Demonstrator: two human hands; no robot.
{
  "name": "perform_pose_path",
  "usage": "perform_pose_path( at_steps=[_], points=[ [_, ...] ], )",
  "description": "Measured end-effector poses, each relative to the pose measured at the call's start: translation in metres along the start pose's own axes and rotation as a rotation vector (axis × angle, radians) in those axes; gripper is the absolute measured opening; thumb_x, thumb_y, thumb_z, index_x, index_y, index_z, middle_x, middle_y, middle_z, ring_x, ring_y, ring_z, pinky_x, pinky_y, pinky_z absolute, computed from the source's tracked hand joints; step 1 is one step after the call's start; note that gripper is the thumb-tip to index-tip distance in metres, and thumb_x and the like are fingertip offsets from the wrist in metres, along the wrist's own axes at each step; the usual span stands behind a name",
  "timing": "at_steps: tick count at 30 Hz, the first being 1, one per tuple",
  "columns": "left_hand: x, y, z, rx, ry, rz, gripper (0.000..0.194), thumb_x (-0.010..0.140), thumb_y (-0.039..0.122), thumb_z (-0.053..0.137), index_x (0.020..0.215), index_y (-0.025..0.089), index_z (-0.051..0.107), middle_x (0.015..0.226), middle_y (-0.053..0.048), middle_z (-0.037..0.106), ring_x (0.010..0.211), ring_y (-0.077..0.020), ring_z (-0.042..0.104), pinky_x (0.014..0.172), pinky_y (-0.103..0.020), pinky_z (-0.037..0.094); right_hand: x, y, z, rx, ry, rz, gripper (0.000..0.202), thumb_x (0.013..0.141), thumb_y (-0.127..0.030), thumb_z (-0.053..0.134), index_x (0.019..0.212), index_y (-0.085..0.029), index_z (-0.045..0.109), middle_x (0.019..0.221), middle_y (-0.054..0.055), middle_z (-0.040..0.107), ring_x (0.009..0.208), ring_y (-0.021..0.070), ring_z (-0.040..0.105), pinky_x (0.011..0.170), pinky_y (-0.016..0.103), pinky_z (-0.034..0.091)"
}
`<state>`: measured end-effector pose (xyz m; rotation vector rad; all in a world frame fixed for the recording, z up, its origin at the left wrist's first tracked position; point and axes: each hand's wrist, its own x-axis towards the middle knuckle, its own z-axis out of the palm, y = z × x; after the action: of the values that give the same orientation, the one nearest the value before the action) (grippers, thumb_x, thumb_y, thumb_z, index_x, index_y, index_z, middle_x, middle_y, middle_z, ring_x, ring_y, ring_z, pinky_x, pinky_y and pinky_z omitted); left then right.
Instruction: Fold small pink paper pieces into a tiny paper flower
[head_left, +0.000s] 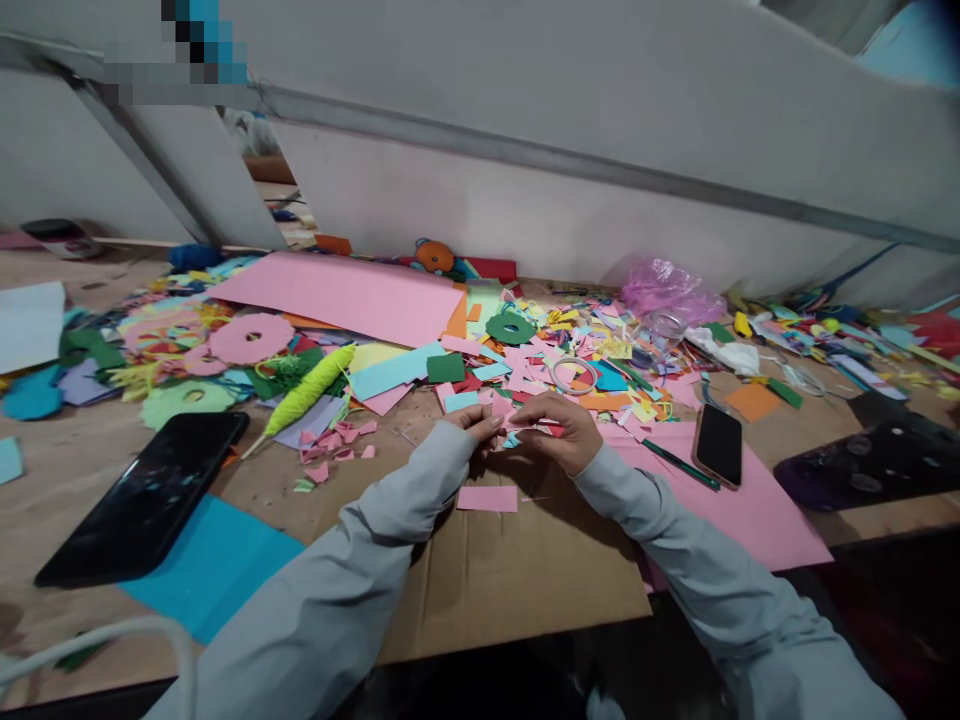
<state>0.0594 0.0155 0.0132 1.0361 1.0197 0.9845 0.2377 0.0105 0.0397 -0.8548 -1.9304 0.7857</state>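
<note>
My left hand (pixel 481 426) and my right hand (pixel 562 428) come together above a brown cardboard sheet (pixel 517 580), fingertips pinched. Small pink and light blue bits show between them, too small to tell what each hand grips. Just below, a small pink paper rectangle (pixel 487 498) lies flat on the cardboard. Left of the hands sits a little heap of folded pink paper pieces (pixel 337 440). A spindle of lime-green yarn (pixel 311 390) lies beside that heap. Beyond my fingers is a ring-shaped roll (pixel 573 376) among the paper scraps.
A large black phone (pixel 146 500) rests partly on a blue sheet (pixel 225 560). To the right, a smaller phone (pixel 718 445) and a dark green pencil (pixel 681 464) lie on pink paper (pixel 750 520). Farther back are a large pink sheet (pixel 345 295), a pink plastic bag (pixel 667 290) and a partition (pixel 480 200).
</note>
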Motion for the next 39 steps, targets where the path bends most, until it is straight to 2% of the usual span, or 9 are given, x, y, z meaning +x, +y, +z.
perform_pose_path(
  at_steps=[4,7,10,14,21,25,31,34,39],
  points=[
    [-0.004,0.001,0.003,0.041,-0.072,0.002,0.038,0.064,0.049,0.068,0.058,0.018,0.049,0.047,0.003,0.052,0.038,-0.0060,0.040,0.039,-0.020,0.030,0.000,0.000,0.001,-0.024,0.012,0.005,0.016,0.080,-0.036,0.065,0.082,-0.021,0.068,0.079,0.006,0.066,0.075,0.0172,0.061,0.072,0.033,0.050],
    [-0.003,-0.002,0.005,0.122,-0.053,0.051,0.034,0.068,0.049,0.064,0.062,0.018,0.052,0.049,0.003,0.052,0.040,-0.0075,0.041,0.041,-0.021,0.032,0.000,0.003,0.001,-0.002,0.053,0.013,0.015,0.078,-0.035,0.067,0.078,-0.020,0.067,0.079,0.005,0.066,0.075,0.0165,0.060,0.071,0.032,0.049],
    [0.001,-0.009,0.006,0.247,-0.009,0.117,0.032,0.069,0.050,0.059,0.065,0.018,0.055,0.050,0.002,0.052,0.043,-0.0093,0.042,0.044,-0.023,0.034,-0.002,0.006,0.003,0.080,0.107,0.112,0.017,0.075,-0.035,0.070,0.075,-0.019,0.065,0.078,0.004,0.065,0.072,0.0155,0.059,0.067,0.030,0.049],
    [0.006,-0.018,0.002,0.386,-0.014,0.210,0.030,0.075,0.046,0.053,0.067,0.018,0.057,0.056,0.001,0.055,0.052,-0.0112,0.045,0.051,-0.024,0.037,-0.005,0.011,0.008,0.171,0.143,0.265,0.021,0.070,-0.036,0.072,0.075,-0.018,0.063,0.073,0.002,0.064,0.063,0.0129,0.056,0.060,0.027,0.046],
    [0.013,-0.026,-0.002,0.479,-0.008,0.306,0.024,0.073,0.042,0.056,0.065,0.020,0.058,0.060,0.000,0.056,0.063,-0.0149,0.051,0.061,-0.026,0.040,-0.006,0.010,0.010,0.178,0.166,0.336,0.024,0.069,-0.039,0.072,0.075,-0.018,0.061,0.070,0.001,0.061,0.058,0.0116,0.052,0.054,0.026,0.045],
    [0.012,-0.025,-0.001,0.510,0.021,0.321,0.023,0.070,0.040,0.060,0.061,0.019,0.056,0.058,0.001,0.055,0.060,-0.0137,0.048,0.058,-0.025,0.037,-0.006,0.010,0.011,0.193,0.176,0.329,0.025,0.068,-0.038,0.072,0.076,-0.019,0.058,0.068,-0.001,0.059,0.055,0.0098,0.050,0.053,0.024,0.043],
    [0.004,-0.018,0.000,0.545,0.015,0.327,0.021,0.074,0.038,0.058,0.065,0.019,0.058,0.062,0.000,0.057,0.063,-0.0139,0.050,0.060,-0.024,0.038,-0.004,0.014,0.009,0.354,0.110,0.389,0.042,0.063,-0.040,0.077,0.096,-0.021,0.058,0.071,-0.002,0.061,0.057,0.0098,0.054,0.054,0.023,0.044],
    [0.002,-0.016,-0.001,0.568,0.011,0.351,0.020,0.075,0.038,0.057,0.069,0.019,0.061,0.065,-0.001,0.059,0.065,-0.0147,0.052,0.062,-0.025,0.039,-0.003,0.013,0.008,0.376,0.058,0.466,0.033,0.063,-0.040,0.077,0.083,-0.018,0.063,0.065,-0.001,0.061,0.054,0.0097,0.054,0.051,0.023,0.042],
    [0.000,-0.013,0.001,0.470,-0.007,0.295,0.026,0.077,0.042,0.054,0.068,0.019,0.062,0.059,-0.001,0.058,0.062,-0.0149,0.053,0.059,-0.024,0.041,-0.002,0.011,0.009,0.449,0.124,0.536,0.030,0.059,-0.039,0.079,0.072,-0.017,0.063,0.059,-0.001,0.062,0.051,0.0103,0.055,0.049,0.023,0.042]
  ],
)
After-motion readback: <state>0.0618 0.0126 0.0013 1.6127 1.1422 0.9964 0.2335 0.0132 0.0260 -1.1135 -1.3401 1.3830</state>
